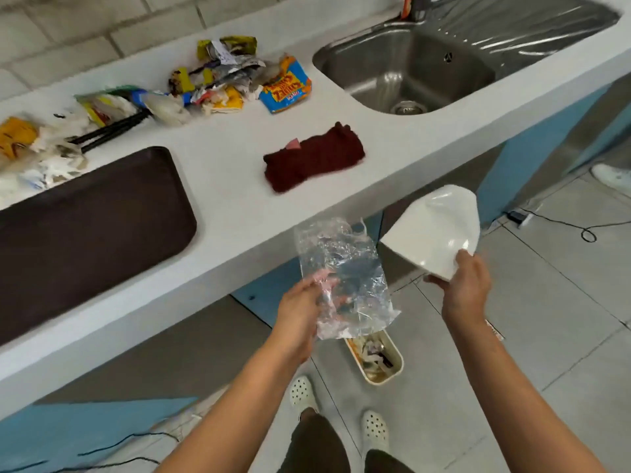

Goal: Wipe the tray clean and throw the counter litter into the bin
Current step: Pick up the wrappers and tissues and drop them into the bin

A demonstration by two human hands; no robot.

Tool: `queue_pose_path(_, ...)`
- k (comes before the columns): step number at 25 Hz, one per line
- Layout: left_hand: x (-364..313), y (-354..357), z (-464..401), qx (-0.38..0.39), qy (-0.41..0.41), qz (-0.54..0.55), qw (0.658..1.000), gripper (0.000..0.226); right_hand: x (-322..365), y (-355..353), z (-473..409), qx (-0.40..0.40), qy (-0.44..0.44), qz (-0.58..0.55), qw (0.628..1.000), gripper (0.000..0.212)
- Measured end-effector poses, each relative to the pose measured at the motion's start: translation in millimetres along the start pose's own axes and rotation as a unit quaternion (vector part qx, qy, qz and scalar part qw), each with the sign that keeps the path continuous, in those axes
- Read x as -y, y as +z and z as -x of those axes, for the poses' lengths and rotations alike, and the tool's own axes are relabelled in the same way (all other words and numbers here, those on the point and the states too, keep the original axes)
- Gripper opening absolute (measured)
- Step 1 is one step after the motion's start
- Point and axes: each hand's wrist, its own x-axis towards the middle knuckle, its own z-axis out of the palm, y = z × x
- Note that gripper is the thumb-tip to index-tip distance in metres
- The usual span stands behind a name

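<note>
left hand (300, 312): fingers curled round a crumpled clear plastic bag (341, 278), held in the air in front of the counter edge and above the bin.
right hand (466, 285): pinches the lower edge of a white bin lid (433, 230), tilted up and held off the counter, to the right of the plastic bag. the two hands are apart.
bin (377, 361): small, cream, on the floor tiles below the hands, open, with scraps inside.
tray (85, 227): dark brown, flat on the white counter (239, 186), at the left.
litter (211, 83): heap of wrappers, crumpled paper and black chopsticks along the back of the counter, behind the tray; a blue and orange snack packet (286, 87) lies at its right end.
cloth (314, 158): dark red, bunched, on the counter between tray and sink.
sink (406, 66): steel, set in the counter at the right.
shoes (338, 411): white, perforated, on the floor beside the bin.
</note>
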Motion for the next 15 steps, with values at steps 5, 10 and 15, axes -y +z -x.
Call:
queue_pose_path(5, 82, 3, -2, -0.092, -0.137, -0.018, 0.986, 0.028, -97, -70, -5, 0.004, 0.101, 0.133, 0.986, 0.02)
queue_pose_path(10, 144, 4, -39, -0.059, -0.22, -0.028, 0.973, 0.037, -190, -110, 3, 0.041, 0.193, 0.276, 0.941, 0.032)
queue_pose_path(15, 205, 15, -127, -0.079, -0.283, -0.042, 0.955, 0.032, -280, -106, -21, 0.046, 0.202, 0.326, 0.922, 0.032)
